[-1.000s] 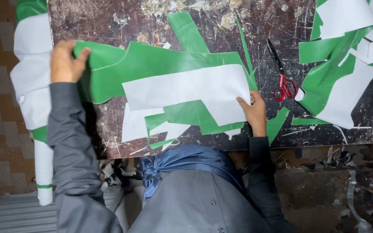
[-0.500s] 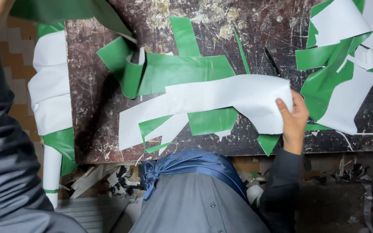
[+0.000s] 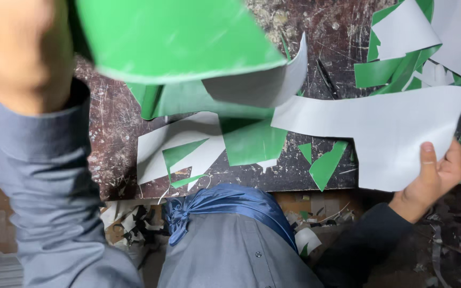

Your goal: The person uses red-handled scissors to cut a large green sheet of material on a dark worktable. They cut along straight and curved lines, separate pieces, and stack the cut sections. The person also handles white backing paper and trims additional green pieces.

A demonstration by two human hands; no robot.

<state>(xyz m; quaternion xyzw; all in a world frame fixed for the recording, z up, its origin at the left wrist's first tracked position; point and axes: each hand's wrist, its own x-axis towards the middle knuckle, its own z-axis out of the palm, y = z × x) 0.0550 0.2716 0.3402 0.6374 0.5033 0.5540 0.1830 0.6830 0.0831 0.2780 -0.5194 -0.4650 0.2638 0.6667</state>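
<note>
Left hand: I see my left hand [image 3: 25,50] raised close to the camera, blurred, closed on the green end of a long sheet [image 3: 188,42].
Right hand: my right hand [image 3: 434,173] grips the sheet's white end at the lower right, thumb on top.
Sheet: green on one face, white on the other, it arches above the table between both hands.
Surface: a dark, scratched, stained worktable [image 3: 113,133] carries green and white offcuts [image 3: 188,152].
Far corner: a heap of cut strips [image 3: 422,48] lies at the upper right.
Floor: small scraps [image 3: 129,218] litter the ground under the table edge.
</note>
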